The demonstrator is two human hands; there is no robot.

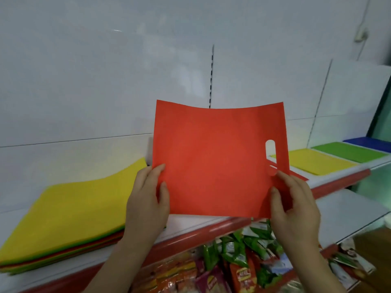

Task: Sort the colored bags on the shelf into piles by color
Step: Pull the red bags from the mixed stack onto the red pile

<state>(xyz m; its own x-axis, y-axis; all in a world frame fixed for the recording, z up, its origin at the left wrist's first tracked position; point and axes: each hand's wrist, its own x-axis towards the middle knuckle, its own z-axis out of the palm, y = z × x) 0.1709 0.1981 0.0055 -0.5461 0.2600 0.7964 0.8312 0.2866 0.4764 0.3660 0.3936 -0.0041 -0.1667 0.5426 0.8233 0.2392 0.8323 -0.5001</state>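
I hold a flat red bag with a cut-out handle slot up in front of the white shelf. My left hand pinches its lower left corner, and my right hand pinches its lower right edge below the slot. To the left lies a mixed stack of bags with a yellow one on top and red and green edges showing underneath. Behind the held bag another red bag lies on the shelf, mostly hidden. To the right sit a yellow pile, a green pile and a blue pile.
The shelf has a red front edge. Below it, a lower shelf holds several snack packets in green, red and purple. A white back wall rises behind the shelf. Another white shelf extends lower right.
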